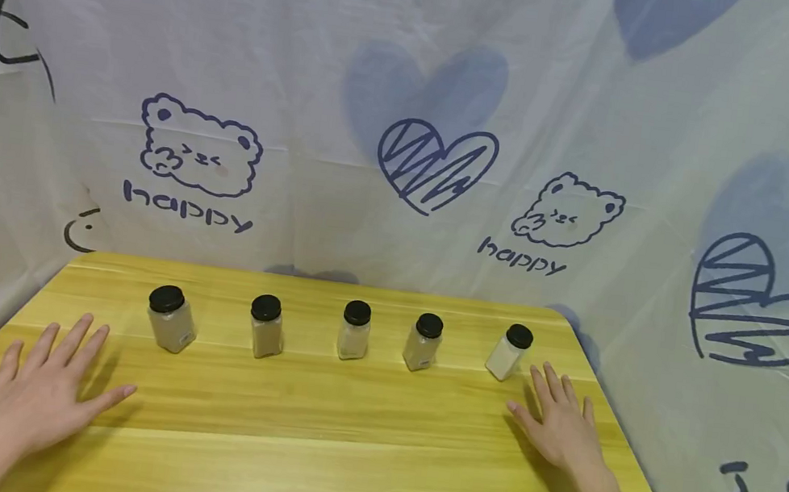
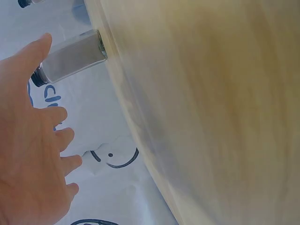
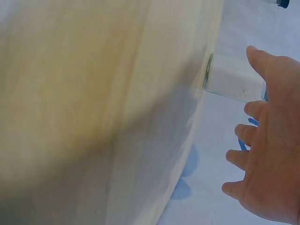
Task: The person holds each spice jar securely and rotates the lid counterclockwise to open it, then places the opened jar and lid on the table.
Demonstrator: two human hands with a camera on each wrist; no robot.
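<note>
Several small glass jars with black lids stand in a row across the wooden table. My left hand (image 1: 42,392), fingers spread, is over the table's left side and holds nothing. Nearest to it is the leftmost jar (image 1: 172,324), with greyish contents; the left wrist view shows this jar (image 2: 75,57) beyond the thumb. On the right, my other hand (image 1: 564,428) has its fingers extended, close to a jar of white contents (image 1: 504,358) but apparently apart from it. In the right wrist view the white jar (image 3: 234,78) is partly hidden behind that right hand (image 3: 274,136).
Between the end jars stand a greyish-brown jar (image 1: 267,332), a pale jar (image 1: 353,335) and another greyish jar (image 1: 422,346). The table (image 1: 311,464) has a rounded back edge. White cloth (image 1: 327,68) with blue hearts and bears hangs behind and beside it.
</note>
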